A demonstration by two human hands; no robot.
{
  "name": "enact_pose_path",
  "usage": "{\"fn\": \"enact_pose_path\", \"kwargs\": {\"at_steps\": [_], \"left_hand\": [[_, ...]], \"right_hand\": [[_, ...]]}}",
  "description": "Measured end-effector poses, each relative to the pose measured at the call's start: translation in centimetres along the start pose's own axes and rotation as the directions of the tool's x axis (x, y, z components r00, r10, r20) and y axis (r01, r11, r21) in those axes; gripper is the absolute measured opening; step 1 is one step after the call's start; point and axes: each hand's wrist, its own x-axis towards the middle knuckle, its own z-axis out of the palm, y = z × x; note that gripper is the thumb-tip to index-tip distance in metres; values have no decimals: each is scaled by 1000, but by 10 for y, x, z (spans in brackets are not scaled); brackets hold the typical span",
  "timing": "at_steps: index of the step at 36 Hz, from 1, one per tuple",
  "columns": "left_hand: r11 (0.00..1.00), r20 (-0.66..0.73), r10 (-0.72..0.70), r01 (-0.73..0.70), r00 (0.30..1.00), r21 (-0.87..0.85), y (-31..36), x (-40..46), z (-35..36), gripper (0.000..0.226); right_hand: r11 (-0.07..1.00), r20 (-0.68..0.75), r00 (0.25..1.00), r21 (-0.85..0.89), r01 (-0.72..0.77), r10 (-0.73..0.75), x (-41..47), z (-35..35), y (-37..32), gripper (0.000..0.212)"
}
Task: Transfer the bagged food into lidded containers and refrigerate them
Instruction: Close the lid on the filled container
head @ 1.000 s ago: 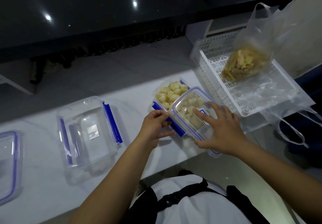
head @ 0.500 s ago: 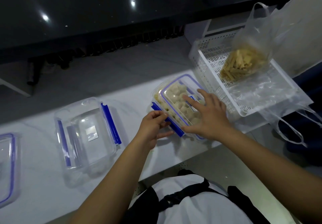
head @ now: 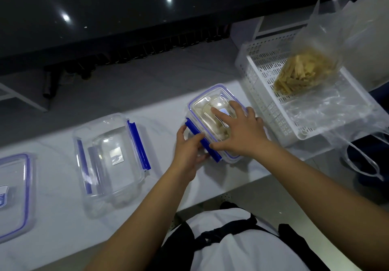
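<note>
The lid (head: 207, 104), tilted off to the right a second ago, now sits squarely over the filled container (head: 212, 123) on the white counter (head: 52, 218); the white slotted basket (head: 271, 110) at the right holds a clear bag of yellowish strips (head: 303, 72); an empty lidless container (head: 109, 159) stands well left of the filled one, a spare lid (head: 14, 192) beyond it at the frame's edge; the right hand (head: 242, 131) lies flat and spread on the lid, grasping nothing; the left hand (head: 188, 148) curls its fingers around the blue side clip (head: 203, 141), pinching it.
</note>
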Motion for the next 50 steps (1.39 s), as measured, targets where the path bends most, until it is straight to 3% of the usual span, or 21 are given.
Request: {"fn": "enact_pose_path", "kwargs": {"at_steps": [5, 10, 16, 22, 26, 30, 33, 36, 38, 42, 44, 46, 47, 48, 50], "left_hand": [[999, -30, 29, -29, 999, -17, -3, 0, -6, 58], [996, -26, 61, -59, 998, 72, -5, -3, -16, 53], [995, -53, 67, -63, 996, 76, -4, -4, -16, 51], [984, -96, 100, -85, 990, 155, 2, -1, -23, 52], [968, -108, 117, -90, 987, 232, 5, 0, -25, 52], [965, -32, 106, -95, 994, 243, 8, -3, -22, 49], [956, 14, 127, -126, 992, 264, 6, -6, -18, 59], [929, -4, 175, -164, 985, 331, 8, -5, -21, 71], [897, -8, 206, -186, 978, 400, 11, -3, -26, 71], [835, 4, 243, -211, 970, 508, 14, -1, -29, 69], [822, 9, 242, -210, 970, 529, 15, 0, -27, 69], [817, 7, 235, -201, 972, 540, 15, 1, -27, 69], [816, 7, 232, -198, 973, 542, 16, 1, -28, 69], [817, 7, 230, -197, 973, 541, 16, 1, -28, 69], [823, 4, 225, -192, 974, 535, 16, 1, -28, 69]], "right_hand": [[998, 15, 998, -6, -59, 59, -10, 6, -10, 109], [997, -8, 998, -14, -70, 70, -8, 9, -15, 110], [999, -3, 1000, 8, -31, 31, -7, 16, -10, 109], [993, 29, 998, 105, -63, 60, -18, 13, -10, 110], [997, 33, 997, 45, -66, 65, -21, 15, -20, 106], [993, 43, 997, 91, -71, 68, -20, 8, -21, 104], [992, 36, 997, 111, -66, 62, -20, 1, -17, 93], [979, -7, 1000, 201, 7, -6, -26, -5, -3, 65], [929, -37, 999, 370, 15, -2, -33, -5, 9, 61], [717, 18, 985, 684, -135, 169, -38, 1, 31, 81], [480, 212, 945, 821, -310, 248, -33, -1, 37, 81], [223, 427, 880, 856, -467, 206, -27, -2, 41, 79], [153, 487, 855, 844, -514, 180, -24, -3, 42, 79], [122, 518, 839, 834, -539, 167, -21, -4, 44, 77], [169, 511, 840, 826, -538, 182, -20, -6, 46, 75]]}}
